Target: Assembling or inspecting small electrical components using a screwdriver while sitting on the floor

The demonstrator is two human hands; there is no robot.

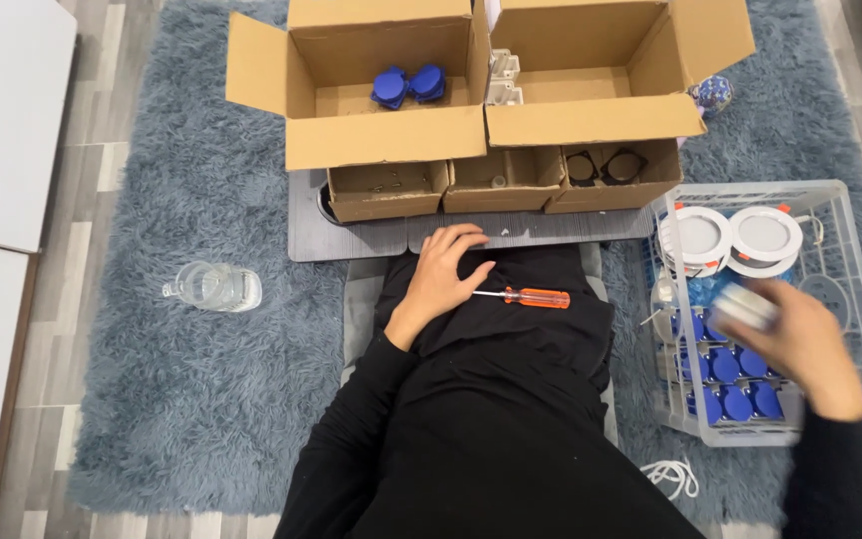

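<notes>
- Far left: clear water bottle (214, 286) lying on its side on shaggy blue-grey rug (192, 399), well apart from the work; open rug all round it.
- Centre: left hand (441, 279) resting flat on the black-clad lap, fingers loosely spread, gripping nothing. Orange-handled screwdriver (531, 296) just beside the fingertips, parked within reach.
- Above: grey board (351, 238) carrying small open cartons; larger cardboard boxes (391, 85) behind, flaps up, blue parts inside the left one.
- Right: right hand (800, 344), motion-blurred, over clear plastic crate (850, 260), closed round a round white light fitting (747, 304). Similar fittings and blue caps fill the crate; little free room inside.
</notes>
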